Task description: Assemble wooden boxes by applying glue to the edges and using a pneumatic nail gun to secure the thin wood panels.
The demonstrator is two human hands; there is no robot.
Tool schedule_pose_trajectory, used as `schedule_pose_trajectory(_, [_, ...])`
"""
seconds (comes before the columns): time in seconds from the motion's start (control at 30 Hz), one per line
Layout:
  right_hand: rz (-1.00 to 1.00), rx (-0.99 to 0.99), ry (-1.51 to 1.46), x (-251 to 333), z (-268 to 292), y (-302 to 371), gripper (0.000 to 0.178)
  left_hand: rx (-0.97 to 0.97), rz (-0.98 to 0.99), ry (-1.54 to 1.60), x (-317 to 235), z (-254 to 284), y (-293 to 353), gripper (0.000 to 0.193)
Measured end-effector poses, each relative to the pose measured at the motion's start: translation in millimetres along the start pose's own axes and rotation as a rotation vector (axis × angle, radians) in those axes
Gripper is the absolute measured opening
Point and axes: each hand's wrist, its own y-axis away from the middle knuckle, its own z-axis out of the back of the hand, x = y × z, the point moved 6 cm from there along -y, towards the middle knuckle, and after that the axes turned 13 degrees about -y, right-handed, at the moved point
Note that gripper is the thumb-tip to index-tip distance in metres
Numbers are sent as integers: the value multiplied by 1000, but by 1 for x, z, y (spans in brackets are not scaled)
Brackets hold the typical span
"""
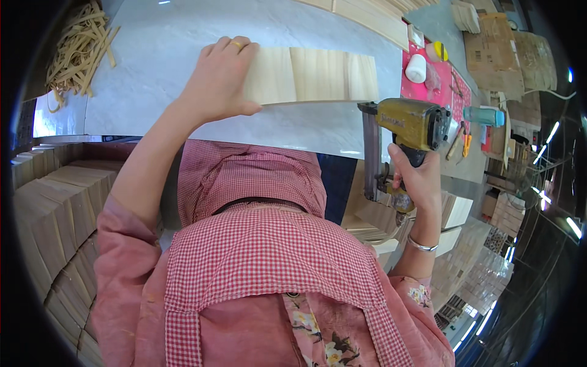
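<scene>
My left hand (221,79) grips the left end of a pale wooden board (330,73), with the thumb at its near edge and the fingers over the far side. The board lies across a grey-white marbled table (293,125), and a seam or grain line crosses its face. In my right hand (419,180) is a yellow and black nail gun (406,122), held by its handle. Its nose is beside the board's right end, close to the near corner; whether they touch I cannot tell. The gun's long magazine hangs down past the table's front edge.
Wooden strip offcuts (82,52) are heaped at the far left. Long boards (367,21) lie along the back. On a red cloth (422,85) at the right stands a white bottle (416,68); a teal bottle (483,116) is farther right. Wooden panels (55,208) are stacked at my left.
</scene>
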Motion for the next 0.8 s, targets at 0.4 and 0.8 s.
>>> schedule_pose_trajectory(0.4, [8,90,31,14,-24,-4,28,-93,21,-48,-19,-4,-8,79])
schedule_pose_trajectory(0.8, [-34,129,154,33,-32,-16,27,-112,45,61,-12,-10,-8,78])
